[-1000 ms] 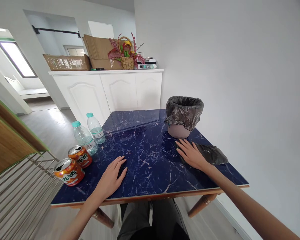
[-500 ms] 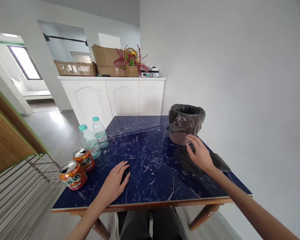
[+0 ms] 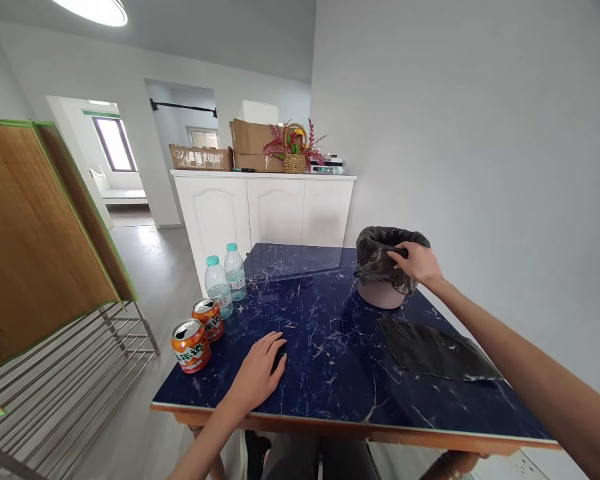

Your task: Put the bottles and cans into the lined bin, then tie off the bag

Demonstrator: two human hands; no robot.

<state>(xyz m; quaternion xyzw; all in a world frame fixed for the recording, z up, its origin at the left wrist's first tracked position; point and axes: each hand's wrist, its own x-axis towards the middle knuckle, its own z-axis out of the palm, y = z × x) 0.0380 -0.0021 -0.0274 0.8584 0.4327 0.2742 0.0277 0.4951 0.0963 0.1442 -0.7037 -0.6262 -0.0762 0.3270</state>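
Note:
My right hand pinches the near rim of a black garbage bag, which lines a greyish bin and hangs folded over its top. My left hand rests flat on the dark blue marbled table, fingers spread and holding nothing. On the table below my right forearm lies a flat, folded black plastic bag. Left of my left hand stand two orange drink cans, a nearer can and a farther can. Behind them are two clear water bottles with teal caps, one bottle beside another bottle.
A metal rack with a bamboo mat stands left of the table. Beyond the table, a white cabinet carries cardboard boxes and a flower basket. A bare wall runs along the right.
My right hand has moved up from beside the bin to the bag's rim and closed on it. My left hand stays on the table. The view has shifted left and up.

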